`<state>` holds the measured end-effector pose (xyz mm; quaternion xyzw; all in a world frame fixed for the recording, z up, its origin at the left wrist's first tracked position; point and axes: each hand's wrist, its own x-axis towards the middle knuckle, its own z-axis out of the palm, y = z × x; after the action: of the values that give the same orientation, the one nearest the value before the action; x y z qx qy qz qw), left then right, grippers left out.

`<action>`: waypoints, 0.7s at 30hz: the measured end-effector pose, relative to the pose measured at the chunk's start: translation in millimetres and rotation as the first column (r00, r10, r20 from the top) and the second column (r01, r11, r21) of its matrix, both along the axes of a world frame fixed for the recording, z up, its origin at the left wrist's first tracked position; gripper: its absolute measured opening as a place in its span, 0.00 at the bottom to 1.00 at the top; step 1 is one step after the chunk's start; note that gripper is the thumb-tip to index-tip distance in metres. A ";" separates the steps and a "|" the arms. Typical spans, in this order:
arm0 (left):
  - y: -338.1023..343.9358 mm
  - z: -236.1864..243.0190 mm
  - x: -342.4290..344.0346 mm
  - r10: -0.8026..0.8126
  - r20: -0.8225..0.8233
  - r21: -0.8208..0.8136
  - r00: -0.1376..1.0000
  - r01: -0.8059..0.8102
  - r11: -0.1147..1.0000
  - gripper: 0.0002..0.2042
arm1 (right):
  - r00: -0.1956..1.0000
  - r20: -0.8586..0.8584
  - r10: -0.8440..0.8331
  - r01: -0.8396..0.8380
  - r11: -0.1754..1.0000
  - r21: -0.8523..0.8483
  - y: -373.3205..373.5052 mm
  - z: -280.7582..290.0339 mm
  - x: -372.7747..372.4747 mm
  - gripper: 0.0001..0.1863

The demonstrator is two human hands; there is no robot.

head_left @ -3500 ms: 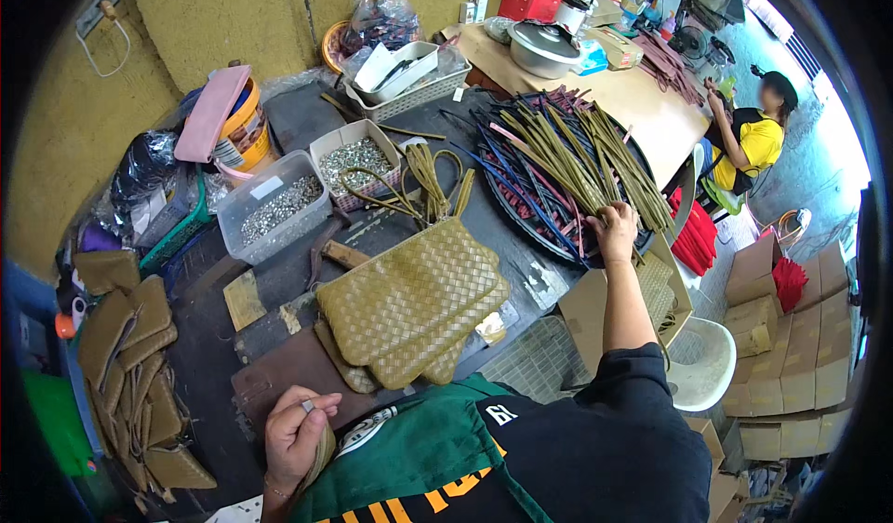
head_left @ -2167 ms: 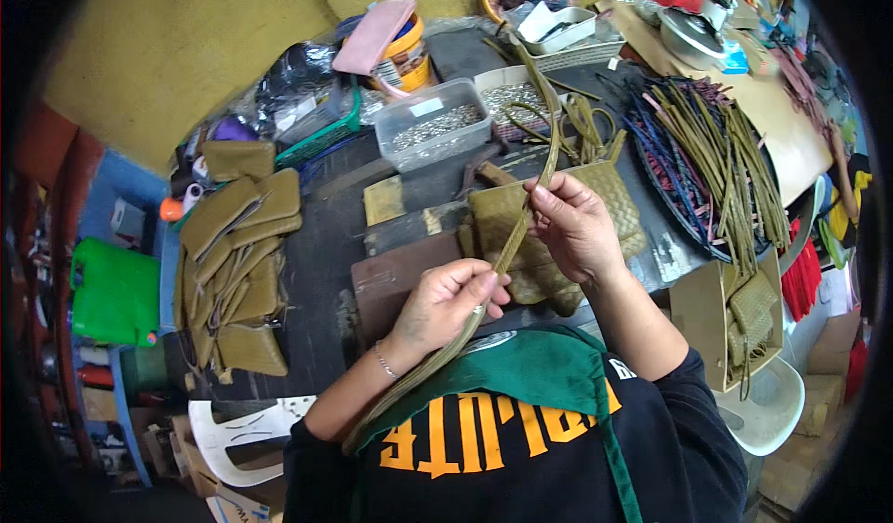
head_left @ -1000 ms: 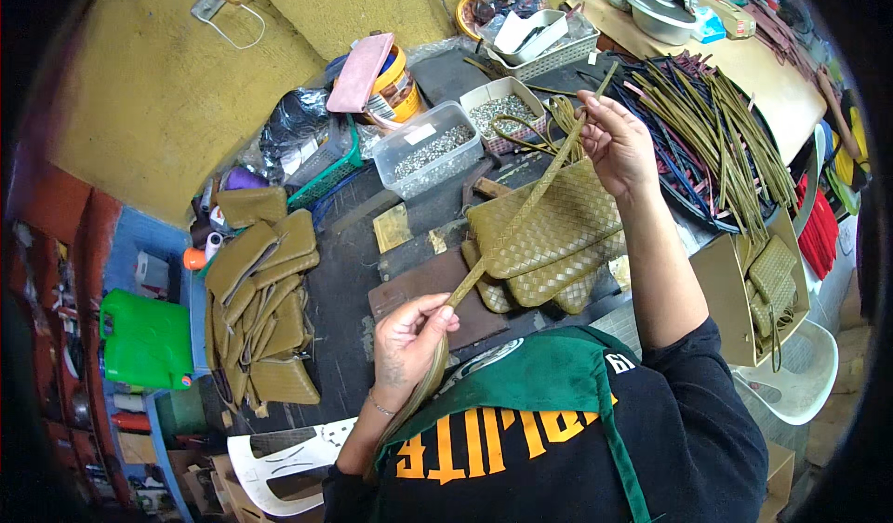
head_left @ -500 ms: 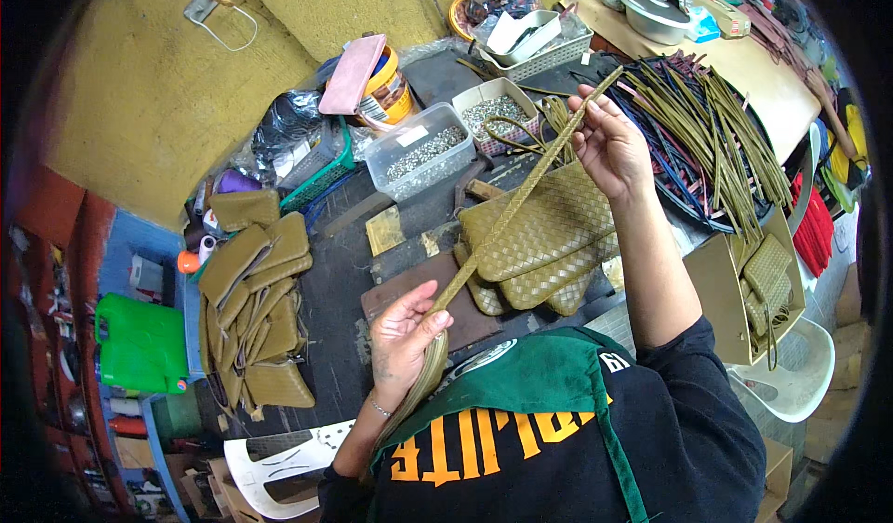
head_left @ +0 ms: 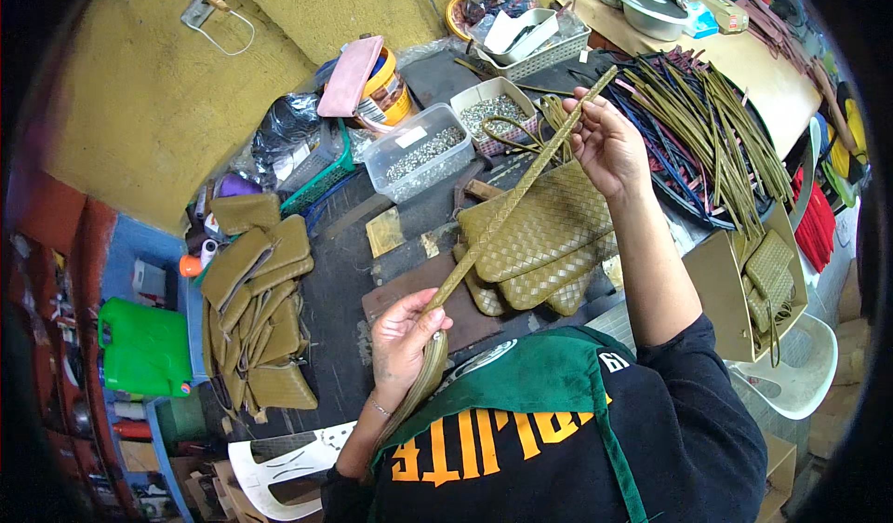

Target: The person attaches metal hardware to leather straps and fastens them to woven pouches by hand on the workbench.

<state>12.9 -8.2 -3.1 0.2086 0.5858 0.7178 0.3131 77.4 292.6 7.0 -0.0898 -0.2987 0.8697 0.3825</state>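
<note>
My left hand (head_left: 406,341) grips a long olive braided strap (head_left: 510,208) low in front of my chest, with a trailing bundle below it. My right hand (head_left: 606,144) pinches the strap near its upper end, stretching it diagonally upward. Beneath the strap, olive woven pouches (head_left: 560,227) are stacked on a brown pad (head_left: 402,301) on the dark worktable. Above them lie looped olive cords (head_left: 512,128). To the right, a large round tray holds many olive, navy and pink strips (head_left: 707,141).
More olive pouches (head_left: 275,374) lie piled at left, near a green jerrycan (head_left: 139,341). Hardware containers (head_left: 419,151), a bucket (head_left: 386,90) and baskets line the back. An open box (head_left: 707,290) and white chair (head_left: 795,365) are at right. Another person's arm (head_left: 842,123) shows at far right.
My right hand has left the strip tray, and both hands have raised the strap between them. The view has swung leftward since the oldest frame. Over the last second little has moved.
</note>
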 end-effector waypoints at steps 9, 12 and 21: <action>0.0 -1.2 0.8 0.001 -0.014 -0.004 1.000 -0.001 1.000 0.10 | 1.000 0.022 -0.007 0.007 1.000 -0.001 2.0 -2.9 -1.7 0.10; 2.1 -0.8 2.3 0.019 0.046 -0.042 0.999 -0.017 0.999 0.09 | 1.000 0.029 0.001 -0.001 1.000 -0.001 5.6 -5.9 -3.7 0.08; 3.4 -3.4 1.4 -0.053 0.084 -0.066 0.995 0.059 0.996 0.12 | 0.992 0.085 -0.092 0.091 0.996 0.017 2.2 2.6 -19.0 0.06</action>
<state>14.3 -4.9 -6.5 0.1843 0.5905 0.6963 0.3640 58.4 294.8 9.7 -0.1382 -0.3163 0.8445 0.4095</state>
